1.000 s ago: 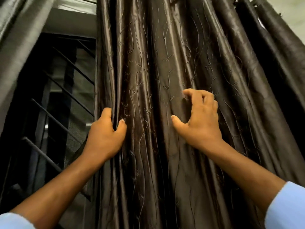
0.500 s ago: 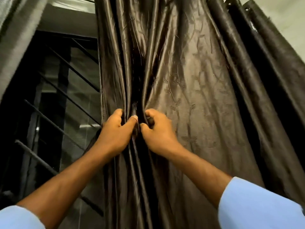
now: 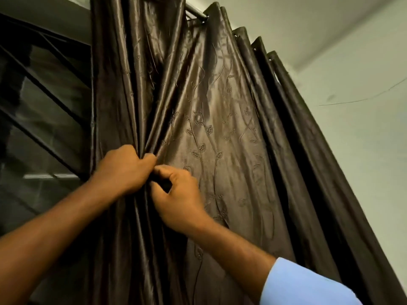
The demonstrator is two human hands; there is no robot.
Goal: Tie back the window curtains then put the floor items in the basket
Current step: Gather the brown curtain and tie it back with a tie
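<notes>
A dark brown satin curtain (image 3: 220, 119) with an embroidered vine pattern hangs from a rod (image 3: 196, 14) at the top. My left hand (image 3: 125, 170) is clenched around a bunch of its folds near the curtain's left edge. Just right of it and slightly lower, my right hand (image 3: 178, 194) pinches the neighbouring folds, thumb and fingers touching the left hand. The gathered cloth fans out above and below both fists. No basket or floor items are in view.
The dark window (image 3: 44, 111) with slanted metal bars is exposed on the left. A pale wall (image 3: 352, 106) runs along the right, beside the curtain's bunched pleats (image 3: 293, 133).
My right hand came left from the open cloth to meet the left hand and both closed on the folds. The view has tilted up and right, showing the rod and wall.
</notes>
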